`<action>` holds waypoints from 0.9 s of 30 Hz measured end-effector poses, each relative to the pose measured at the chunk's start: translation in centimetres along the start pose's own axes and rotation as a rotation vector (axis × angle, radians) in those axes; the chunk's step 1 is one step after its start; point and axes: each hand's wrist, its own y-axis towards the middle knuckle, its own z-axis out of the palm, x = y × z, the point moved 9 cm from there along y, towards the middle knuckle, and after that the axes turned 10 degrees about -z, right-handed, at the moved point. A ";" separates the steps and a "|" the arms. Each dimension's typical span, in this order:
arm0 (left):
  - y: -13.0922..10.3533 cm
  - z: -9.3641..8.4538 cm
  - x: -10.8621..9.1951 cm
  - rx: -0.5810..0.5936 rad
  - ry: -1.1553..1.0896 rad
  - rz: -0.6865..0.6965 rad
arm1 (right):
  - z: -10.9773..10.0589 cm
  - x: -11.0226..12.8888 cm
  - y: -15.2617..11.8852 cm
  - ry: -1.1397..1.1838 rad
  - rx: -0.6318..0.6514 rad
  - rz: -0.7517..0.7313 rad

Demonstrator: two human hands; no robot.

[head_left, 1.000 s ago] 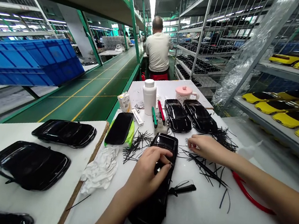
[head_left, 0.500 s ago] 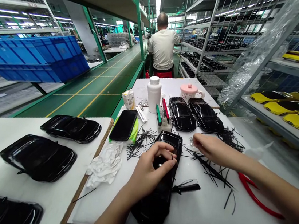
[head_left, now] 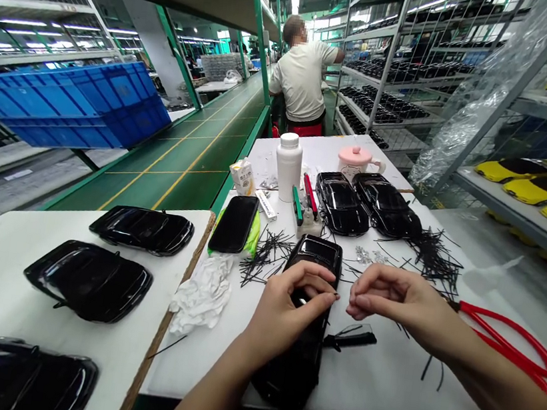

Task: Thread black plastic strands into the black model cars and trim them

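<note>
My left hand [head_left: 293, 305] is over a black model car [head_left: 289, 372], thumb and forefinger pinched on a small dark piece [head_left: 337, 296] whose kind I cannot make out. Close by on the right is my right hand [head_left: 389, 298], its fingers curled together at the tips; whatever they hold is hidden. A black part with a clear pane [head_left: 351, 340] sticks out beside the car's right side. Tiny clear or silvery bits [head_left: 367, 256] lie on the white tabletop beyond my right hand. Thin black strips [head_left: 269, 255] are heaped left of the car.
Red-handled cutters [head_left: 513, 331] lie by my right forearm. Two black model cars [head_left: 341, 204] stand farther back, near a white bottle [head_left: 288, 167] and pink-lidded mug [head_left: 355, 158]. A phone [head_left: 235, 223] and crumpled tissue [head_left: 203, 297] lie left. A person [head_left: 300, 81] sits ahead.
My right hand has come back from the tiny bits toward my left hand, fingertips now near its pinch. The cutters show more. The person ahead has turned, an arm reaching toward the rack.
</note>
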 end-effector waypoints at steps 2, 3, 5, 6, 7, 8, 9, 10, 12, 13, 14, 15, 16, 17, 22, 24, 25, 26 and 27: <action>0.0 0.1 -0.2 0.004 0.031 0.025 | 0.0 -0.5 0.1 0.052 -0.019 0.027; -0.1 0.2 -0.3 0.005 0.046 0.039 | 0.1 -0.8 0.2 0.075 -0.026 0.039; -0.1 0.3 -0.6 0.003 0.069 0.062 | 0.3 -1.1 0.4 0.113 -0.032 0.052; -0.1 0.3 -0.6 0.000 0.076 0.068 | 0.4 -1.2 0.5 0.129 -0.032 0.052; -0.1 0.4 -0.7 -0.003 0.080 0.073 | 0.5 -1.3 0.6 0.145 -0.030 0.052; -0.1 0.4 -0.7 -0.007 0.084 0.077 | 0.7 -1.4 0.7 0.161 -0.029 0.052; -0.1 0.4 -0.7 -0.008 0.087 0.080 | 0.8 -1.6 0.8 0.178 -0.026 0.055; -0.1 0.5 -0.7 -0.007 0.090 0.083 | 0.9 -1.7 0.8 0.195 -0.024 0.062; -0.1 0.5 -0.6 -0.003 0.094 0.087 | 1.2 -2.1 0.8 0.231 -0.018 0.084; -0.1 0.5 -0.6 -0.002 0.096 0.088 | 1.3 -2.3 0.7 0.247 -0.014 0.096; -0.1 0.5 -0.6 0.000 0.098 0.089 | 1.4 -2.4 0.7 0.261 -0.010 0.107; -0.1 0.5 -0.6 0.000 0.099 0.090 | 1.5 -2.6 0.7 0.272 -0.008 0.117; -0.1 0.5 -0.6 0.000 0.102 0.091 | 1.5 -2.6 0.6 0.281 -0.006 0.125; -0.1 0.5 -0.6 0.001 0.106 0.093 | 1.6 -2.7 0.6 0.288 -0.004 0.132; -0.1 0.7 -0.6 0.001 0.125 0.105 | 1.9 -2.6 0.6 0.300 0.003 0.149; -0.1 0.7 -0.6 0.002 0.132 0.110 | 2.0 -2.6 0.7 0.299 0.004 0.152; -0.1 0.7 -0.6 0.002 0.135 0.112 | 2.0 -2.6 0.7 0.298 0.004 0.153; -0.1 0.7 -0.6 0.001 0.137 0.113 | 2.0 -2.6 0.7 0.297 0.003 0.155; -0.1 0.7 -0.6 0.000 0.139 0.115 | 1.9 -2.7 0.7 0.295 0.002 0.157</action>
